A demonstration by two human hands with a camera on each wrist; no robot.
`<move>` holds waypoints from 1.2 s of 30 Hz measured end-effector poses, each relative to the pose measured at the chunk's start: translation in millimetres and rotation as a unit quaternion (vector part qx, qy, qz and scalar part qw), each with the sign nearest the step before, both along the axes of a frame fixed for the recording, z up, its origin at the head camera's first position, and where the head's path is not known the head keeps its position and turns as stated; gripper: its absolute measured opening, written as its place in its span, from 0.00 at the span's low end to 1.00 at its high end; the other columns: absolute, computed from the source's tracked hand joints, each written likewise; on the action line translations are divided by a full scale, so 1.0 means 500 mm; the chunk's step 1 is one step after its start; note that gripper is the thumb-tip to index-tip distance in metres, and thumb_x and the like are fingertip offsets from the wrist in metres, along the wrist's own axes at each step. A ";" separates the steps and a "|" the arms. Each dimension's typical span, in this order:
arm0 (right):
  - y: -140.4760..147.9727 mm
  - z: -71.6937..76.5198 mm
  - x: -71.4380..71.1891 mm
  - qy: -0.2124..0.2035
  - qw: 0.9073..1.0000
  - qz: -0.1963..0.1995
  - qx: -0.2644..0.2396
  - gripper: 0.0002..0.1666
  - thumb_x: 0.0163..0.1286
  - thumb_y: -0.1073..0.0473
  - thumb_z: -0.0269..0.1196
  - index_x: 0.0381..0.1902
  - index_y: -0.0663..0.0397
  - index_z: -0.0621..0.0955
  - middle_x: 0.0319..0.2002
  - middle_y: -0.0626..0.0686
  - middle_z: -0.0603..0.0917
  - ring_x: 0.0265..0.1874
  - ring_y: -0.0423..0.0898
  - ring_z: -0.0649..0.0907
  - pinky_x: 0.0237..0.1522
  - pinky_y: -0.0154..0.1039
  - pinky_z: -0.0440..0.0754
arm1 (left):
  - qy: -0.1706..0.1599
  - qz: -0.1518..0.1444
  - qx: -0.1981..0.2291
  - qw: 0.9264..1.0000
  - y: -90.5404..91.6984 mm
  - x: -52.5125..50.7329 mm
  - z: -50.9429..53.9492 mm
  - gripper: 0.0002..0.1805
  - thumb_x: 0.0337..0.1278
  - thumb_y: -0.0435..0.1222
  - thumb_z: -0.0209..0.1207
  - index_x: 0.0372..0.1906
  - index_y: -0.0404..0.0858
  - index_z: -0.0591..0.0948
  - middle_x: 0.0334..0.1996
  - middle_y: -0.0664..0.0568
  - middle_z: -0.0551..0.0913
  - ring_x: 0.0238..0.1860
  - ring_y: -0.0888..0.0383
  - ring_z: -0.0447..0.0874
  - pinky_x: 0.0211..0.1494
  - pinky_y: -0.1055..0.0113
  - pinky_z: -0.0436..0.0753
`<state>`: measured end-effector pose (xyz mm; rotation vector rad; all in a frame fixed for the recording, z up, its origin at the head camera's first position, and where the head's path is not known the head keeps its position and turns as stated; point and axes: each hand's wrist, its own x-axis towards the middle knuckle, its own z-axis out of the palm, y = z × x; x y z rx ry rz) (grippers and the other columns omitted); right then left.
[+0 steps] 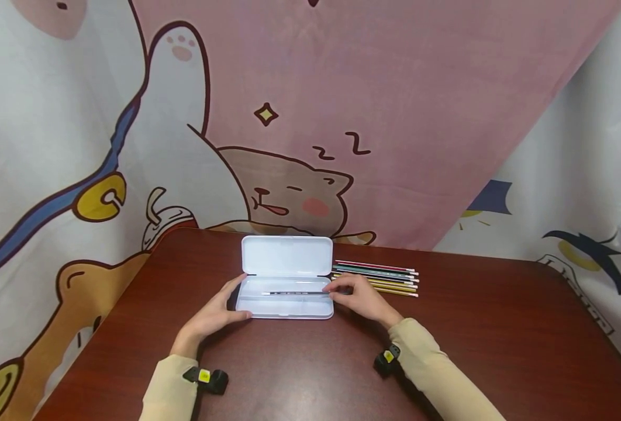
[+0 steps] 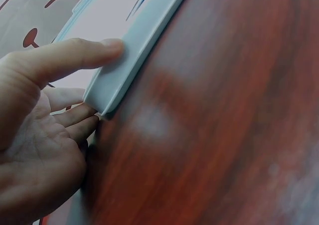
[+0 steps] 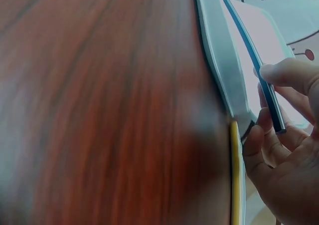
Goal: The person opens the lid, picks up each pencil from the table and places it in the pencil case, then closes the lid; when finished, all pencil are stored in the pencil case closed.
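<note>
Wide table [image 1: 289, 368], with room for both forearms before the open pencil case [image 1: 286, 255], set near the far edge; pencils [image 1: 381, 273] beside its right end; left hand [image 1: 217, 311] gripping its left end, likely for steadiness; right hand [image 1: 361, 298] pinching a dark pencil [image 1: 292, 293] lengthwise over the rear compartment, parallel to the long rim.

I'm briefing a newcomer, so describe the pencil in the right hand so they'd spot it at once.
On the red-brown table is a white case, its lid open. Over it is a slim dark pencil, its right end pinched by the right hand. The other pencils lie bunched right of the case; only this one is held.
</note>
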<state>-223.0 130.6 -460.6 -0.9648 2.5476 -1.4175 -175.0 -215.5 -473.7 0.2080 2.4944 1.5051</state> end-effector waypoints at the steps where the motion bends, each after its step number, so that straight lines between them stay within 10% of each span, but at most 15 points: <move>1: -0.006 -0.002 -0.002 0.000 1.000 -0.001 0.002 0.10 0.62 0.72 0.64 0.41 0.64 0.86 0.39 0.56 0.84 0.37 0.48 0.78 0.38 0.36 0.76 | 0.001 0.000 0.001 1.000 0.000 0.000 0.001 0.51 0.47 0.36 0.70 0.75 0.40 0.54 0.73 0.37 0.50 0.72 0.40 0.46 0.68 0.37 0.45; 36: -0.098 -0.016 0.000 0.022 0.999 -0.016 0.028 0.08 0.63 0.68 0.65 0.39 0.59 0.87 0.36 0.49 0.85 0.35 0.43 0.79 0.40 0.38 0.78 | 0.010 -0.003 0.003 1.000 0.001 0.001 -0.001 0.51 0.48 0.36 0.69 0.76 0.40 0.53 0.74 0.36 0.48 0.72 0.39 0.43 0.68 0.37 0.45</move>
